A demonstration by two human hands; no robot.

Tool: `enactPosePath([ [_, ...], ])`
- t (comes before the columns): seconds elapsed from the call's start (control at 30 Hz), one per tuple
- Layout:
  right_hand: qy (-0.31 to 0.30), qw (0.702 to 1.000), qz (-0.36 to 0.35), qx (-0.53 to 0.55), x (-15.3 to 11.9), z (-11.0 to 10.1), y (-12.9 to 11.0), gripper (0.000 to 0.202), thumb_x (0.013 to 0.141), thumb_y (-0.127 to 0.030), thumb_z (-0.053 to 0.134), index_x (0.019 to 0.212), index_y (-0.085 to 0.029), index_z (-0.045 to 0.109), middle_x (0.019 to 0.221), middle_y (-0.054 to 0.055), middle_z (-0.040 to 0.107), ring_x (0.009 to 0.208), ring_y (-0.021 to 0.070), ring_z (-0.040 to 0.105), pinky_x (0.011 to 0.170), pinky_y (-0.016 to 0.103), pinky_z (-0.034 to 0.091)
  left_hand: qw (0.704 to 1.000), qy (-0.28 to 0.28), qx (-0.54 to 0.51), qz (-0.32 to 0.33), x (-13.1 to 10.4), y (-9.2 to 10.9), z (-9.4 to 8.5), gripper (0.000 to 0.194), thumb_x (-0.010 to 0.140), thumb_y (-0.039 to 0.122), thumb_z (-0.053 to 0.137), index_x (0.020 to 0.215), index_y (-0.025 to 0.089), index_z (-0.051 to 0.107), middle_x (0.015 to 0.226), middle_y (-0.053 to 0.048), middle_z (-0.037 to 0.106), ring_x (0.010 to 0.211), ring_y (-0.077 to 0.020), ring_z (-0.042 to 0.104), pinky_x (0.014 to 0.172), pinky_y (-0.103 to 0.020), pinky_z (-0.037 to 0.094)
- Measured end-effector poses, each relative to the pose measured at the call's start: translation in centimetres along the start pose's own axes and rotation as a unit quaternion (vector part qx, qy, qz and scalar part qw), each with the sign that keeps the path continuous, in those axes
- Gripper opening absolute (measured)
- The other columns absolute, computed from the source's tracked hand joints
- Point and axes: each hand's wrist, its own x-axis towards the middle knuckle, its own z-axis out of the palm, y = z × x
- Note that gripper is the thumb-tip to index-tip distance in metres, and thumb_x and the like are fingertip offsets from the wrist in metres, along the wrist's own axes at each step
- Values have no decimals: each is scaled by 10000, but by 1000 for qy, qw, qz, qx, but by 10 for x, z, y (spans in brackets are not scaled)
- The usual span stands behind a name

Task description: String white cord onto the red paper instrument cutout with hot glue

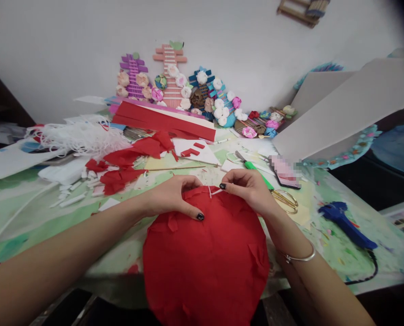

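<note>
A large rounded piece covered in red paper [205, 253] leans at the table's front edge, its lower end out of view. My left hand [179, 197] grips its upper left rim, thumb on the front and fingers behind. At the top of the rim a thin white string [216, 192] loops over the edge. Its loose end runs to my right hand [244, 185], whose thumb and forefinger are pinched on it.
Scissors [285, 200], a green-handled knife [251, 166] and a phone [285, 172] lie beyond my right hand. A blue glue gun [349, 224] is at the right. Red paper scraps [120, 179] and white shreds [83, 136] lie left; decorated crafts [171, 81] stand by the wall.
</note>
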Motion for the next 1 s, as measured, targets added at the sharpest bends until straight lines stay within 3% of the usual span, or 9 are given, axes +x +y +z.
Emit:
enactPosePath([
  [0.47,9,999,-1,34,0,2,0,162,744,-288,677,711,-144,611,642,-9,551,540,78,447,491,213,336,1000,-2,-1,-8,0,1,0,445,587,345,801,931,174,575,965,-47,652,911,-237,616,776,-328,487],
  [1.0,-30,999,11,-10,-1,1,2,166,767,-291,653,725,-135,617,643,-1,546,564,85,448,507,217,326,1000,-5,-12,-2,0,0,1,458,581,355,799,937,174,576,972,-47,650,923,-239,614,785,-331,487],
])
